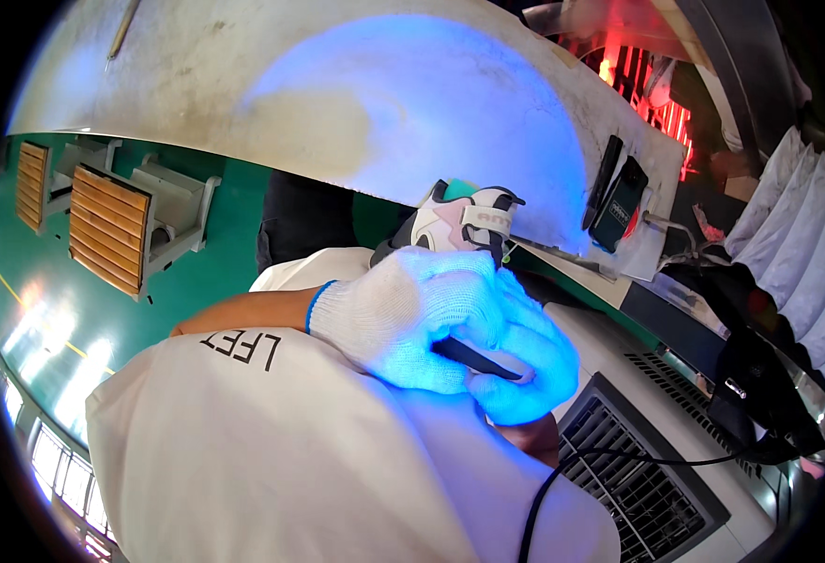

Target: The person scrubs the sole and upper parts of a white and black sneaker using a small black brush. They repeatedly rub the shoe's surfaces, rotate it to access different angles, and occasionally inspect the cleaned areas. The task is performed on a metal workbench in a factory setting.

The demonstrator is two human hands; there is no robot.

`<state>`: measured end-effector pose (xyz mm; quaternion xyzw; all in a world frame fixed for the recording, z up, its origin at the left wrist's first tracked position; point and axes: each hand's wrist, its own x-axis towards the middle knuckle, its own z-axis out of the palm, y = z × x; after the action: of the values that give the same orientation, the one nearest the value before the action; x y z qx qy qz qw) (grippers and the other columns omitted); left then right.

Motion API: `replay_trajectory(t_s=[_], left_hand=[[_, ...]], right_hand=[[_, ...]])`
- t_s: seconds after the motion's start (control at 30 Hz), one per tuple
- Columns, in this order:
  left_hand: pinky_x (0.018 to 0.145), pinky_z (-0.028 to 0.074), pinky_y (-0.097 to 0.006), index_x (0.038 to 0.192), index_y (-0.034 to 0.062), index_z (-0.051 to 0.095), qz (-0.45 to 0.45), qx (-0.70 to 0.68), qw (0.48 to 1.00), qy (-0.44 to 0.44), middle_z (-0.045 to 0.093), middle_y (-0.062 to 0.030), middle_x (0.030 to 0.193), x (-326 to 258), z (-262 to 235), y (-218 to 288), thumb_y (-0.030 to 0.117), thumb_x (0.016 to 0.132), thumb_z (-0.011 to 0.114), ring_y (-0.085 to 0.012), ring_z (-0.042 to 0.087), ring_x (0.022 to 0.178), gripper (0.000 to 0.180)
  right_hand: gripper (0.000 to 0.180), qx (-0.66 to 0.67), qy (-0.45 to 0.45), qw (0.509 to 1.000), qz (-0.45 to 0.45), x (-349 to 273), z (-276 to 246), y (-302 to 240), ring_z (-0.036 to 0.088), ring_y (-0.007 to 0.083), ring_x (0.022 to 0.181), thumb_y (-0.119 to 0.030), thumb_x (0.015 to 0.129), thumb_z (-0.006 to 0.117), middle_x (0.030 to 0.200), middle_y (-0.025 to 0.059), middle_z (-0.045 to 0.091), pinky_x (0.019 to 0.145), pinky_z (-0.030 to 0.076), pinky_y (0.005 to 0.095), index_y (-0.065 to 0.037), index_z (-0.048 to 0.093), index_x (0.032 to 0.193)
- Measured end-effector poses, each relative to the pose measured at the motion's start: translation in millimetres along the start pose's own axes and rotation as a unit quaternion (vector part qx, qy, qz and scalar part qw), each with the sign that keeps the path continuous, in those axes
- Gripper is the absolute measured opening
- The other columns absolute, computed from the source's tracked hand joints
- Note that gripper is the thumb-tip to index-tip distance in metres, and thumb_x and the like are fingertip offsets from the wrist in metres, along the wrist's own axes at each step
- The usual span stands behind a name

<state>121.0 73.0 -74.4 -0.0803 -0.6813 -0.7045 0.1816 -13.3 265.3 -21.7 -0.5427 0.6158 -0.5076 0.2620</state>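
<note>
Blue light (469,103) washes our table (196,75) and right hand (539,352).
Red light (666,117) glows past the table's right edge; we see floor (227,263) glare and bent, blackened margins.

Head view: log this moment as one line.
left hand: white-gloved, overlaps white-pink-black strap shoe | right hand: white-gloved, blue-lit, beside left | dark slim piece: between them, identity unclear

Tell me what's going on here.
A person's white-gloved left hand and right hand meet around a dark slim piece, its kind unclear. A white, pink and black shoe shows just beyond them, near the edge of the pale table; whether they grip it is hidden. Blue light falls on both hands.
</note>
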Motion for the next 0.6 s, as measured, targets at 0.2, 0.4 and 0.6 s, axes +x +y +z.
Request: replay_trajectory(t_s=[0.2, 0.4, 0.6], left_hand=[[0.088, 0.063, -0.046, 0.112, 0.0127, 0.065, 0.019, -0.069, 0.997, -0.011, 0.073, -0.015, 0.122, 2.3, -17.4, 0.9, 0.01, 0.083, 0.096, -0.0376, 0.075, 0.106, 0.043], [0.079, 0.061, -0.044, 0.123, 0.0116, 0.072, 0.071, -0.077, 0.994, 0.041, 0.07, -0.0115, 0.11, 1.4, -22.8, -1.8, 0.019, 0.078, 0.103, -0.0331, 0.075, 0.096, 0.055], [0.082, 0.06, -0.045, 0.114, 0.0093, 0.069, 0.063, 0.043, 0.98, 0.182, 0.07, -0.0121, 0.114, -22.3, -19.3, -22.6, 0.034, 0.073, 0.104, -0.0333, 0.071, 0.103, 0.06]], right_hand=[[0.062, 0.016, -0.046, 0.996, 0.075, 43.9, 3.9, -26.5, 0.072, 0.0468, 0.127, -0.014, 0.074, 0.095, 0.131, 0.0298, 0.076, 0.112, 0.053, 0.0566, 0.013, 0.078, 0.127], [0.076, -0.003, -0.024, 0.996, 0.09, 51.6, 18.1, -34.0, 0.071, 0.0451, 0.125, -0.025, 0.068, 0.103, 0.137, 0.0288, 0.073, 0.109, 0.053, 0.053, 0.014, 0.076, 0.127], [0.086, -0.047, -0.018, 0.996, 0.074, 37.0, 13.2, -27.3, 0.062, 0.0514, 0.145, -0.017, 0.076, 0.105, 0.154, 0.0321, 0.063, 0.122, 0.049, 0.0603, 0.009, 0.064, 0.148]])
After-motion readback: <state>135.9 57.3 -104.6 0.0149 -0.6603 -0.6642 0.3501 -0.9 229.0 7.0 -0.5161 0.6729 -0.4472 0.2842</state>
